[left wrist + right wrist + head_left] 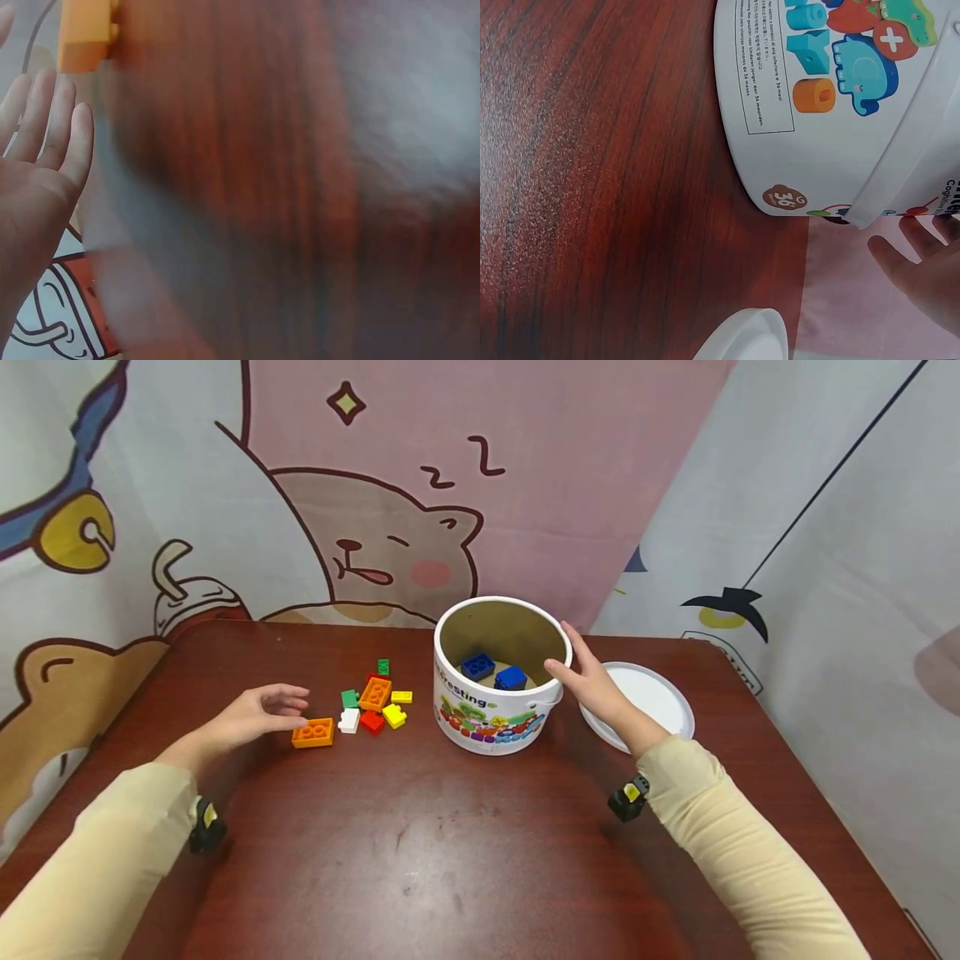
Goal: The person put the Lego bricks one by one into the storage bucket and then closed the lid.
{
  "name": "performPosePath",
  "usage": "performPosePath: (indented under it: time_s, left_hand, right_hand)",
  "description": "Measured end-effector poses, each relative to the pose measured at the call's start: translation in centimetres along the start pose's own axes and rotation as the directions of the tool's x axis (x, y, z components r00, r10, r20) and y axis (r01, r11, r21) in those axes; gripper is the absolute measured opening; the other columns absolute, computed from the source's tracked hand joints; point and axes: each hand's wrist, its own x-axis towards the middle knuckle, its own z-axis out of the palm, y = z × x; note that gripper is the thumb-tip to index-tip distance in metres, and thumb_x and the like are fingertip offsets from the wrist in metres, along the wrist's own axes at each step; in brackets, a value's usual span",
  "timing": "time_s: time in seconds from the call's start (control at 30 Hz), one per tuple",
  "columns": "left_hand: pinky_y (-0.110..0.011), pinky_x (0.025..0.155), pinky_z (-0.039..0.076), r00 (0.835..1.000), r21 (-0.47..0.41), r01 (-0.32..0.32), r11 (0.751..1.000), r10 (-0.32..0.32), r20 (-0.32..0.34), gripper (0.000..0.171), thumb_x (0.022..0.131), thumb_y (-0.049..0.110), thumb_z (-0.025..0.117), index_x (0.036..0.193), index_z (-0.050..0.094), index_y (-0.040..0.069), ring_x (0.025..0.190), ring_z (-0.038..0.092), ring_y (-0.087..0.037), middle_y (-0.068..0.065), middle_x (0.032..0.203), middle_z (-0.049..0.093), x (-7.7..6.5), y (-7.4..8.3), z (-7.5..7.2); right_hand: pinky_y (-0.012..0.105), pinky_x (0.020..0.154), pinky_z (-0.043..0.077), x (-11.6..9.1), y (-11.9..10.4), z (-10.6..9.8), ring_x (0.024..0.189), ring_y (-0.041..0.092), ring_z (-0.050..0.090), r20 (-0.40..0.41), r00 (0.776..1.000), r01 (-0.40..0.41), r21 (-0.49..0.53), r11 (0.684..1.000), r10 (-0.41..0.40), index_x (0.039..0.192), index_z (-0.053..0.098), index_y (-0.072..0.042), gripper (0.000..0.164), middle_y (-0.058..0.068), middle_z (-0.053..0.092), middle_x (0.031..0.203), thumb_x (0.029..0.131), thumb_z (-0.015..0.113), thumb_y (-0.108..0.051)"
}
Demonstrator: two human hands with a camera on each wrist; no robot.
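Table [450, 860] of dark red-brown wood fills the lower part of the head view. Over its left side, a person's left grip [251, 720] is wide, fingers loosely bent and holding nothing; the thumb tip is right by an orange brick [312, 735], though contact cannot be told for certain. Beyond that brick, to the right of the left grip, sits a cluster: a white brick [349, 721], a second orange brick [375, 694], and smaller red, yellow and green pieces. The right grip [592, 681] is spread wide against the right side of a white bucket [491, 731], thumb at the rim. Inside it, left of this grip, lie two blue bricks [477, 667]. Right of the right grip, a round white lid [654, 697] rests partly behind the wrist. A cloth [585, 443] printed with a sleeping bear hangs behind.

In the left wrist view, the left grip's fingers are straight and apart, the orange brick just above and right of them.

In the right wrist view, the right grip, partly cut off, has its fingers spread beside the bucket's printed wall, below the handle [911, 135].
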Motion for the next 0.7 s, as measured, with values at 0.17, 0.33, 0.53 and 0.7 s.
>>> performPosePath:
  time_s: [0.17,0.33,0.53,0.7]
  left_hand:
    - [-0.016,0.079,0.048,0.999,-0.008,-0.035,0.999,0.035,-0.005,0.06,0.083,0.021,0.07,0.132,0.046,-0.005,0.103,0.059,-0.019,-0.027,0.122,0.057,-0.4,-0.6,0.5]
    - [-0.038,0.092,0.049,0.998,0.059,-0.057,0.997,0.056,0.022,0.063,0.08,0.022,0.073,0.131,0.047,-0.003,0.108,0.055,-0.031,-0.025,0.122,0.058,-0.3,-0.8,1.1]
    - [-0.041,0.09,0.048,0.998,0.109,-0.036,0.993,0.029,0.062,0.059,0.078,0.022,0.075,0.127,0.052,-0.001,0.106,0.053,-0.03,-0.022,0.12,0.058,0.0,-1.1,1.4]
    - [-0.027,0.08,0.047,0.998,0.113,-0.034,0.993,0.027,0.06,0.046,0.077,0.021,0.076,0.115,0.059,0.0,0.096,0.055,-0.023,-0.017,0.11,0.062,0.0,-1.0,1.5]
  right_hand:
    - [0.058,0.113,0.016,0.2,0.4,-0.1,0.143,0.036,0.015,0.0,1.0,-0.003,-0.002,1.0,0.003,0.152,0.008,-0.017,0.073,0.014,0.01,0.157,0.094,0.053,-0.022]
    - [0.058,0.113,0.015,-1.0,-1.7,-0.1,0.142,0.038,0.015,-0.005,1.0,0.003,0.011,1.0,-0.003,0.151,0.009,-0.01,0.07,0.019,0.011,0.156,0.094,0.05,-0.016]
    - [0.058,0.113,0.014,-1.8,-3.0,0.0,0.142,0.039,0.014,-0.002,1.0,0.008,0.011,1.0,-0.008,0.151,0.008,-0.009,0.07,0.02,0.01,0.156,0.095,0.049,-0.017]
    - [0.057,0.113,0.014,-1.8,-3.0,0.0,0.143,0.037,0.014,0.002,1.0,0.003,0.019,1.0,-0.003,0.151,0.009,-0.01,0.069,0.018,0.011,0.156,0.095,0.049,-0.017]
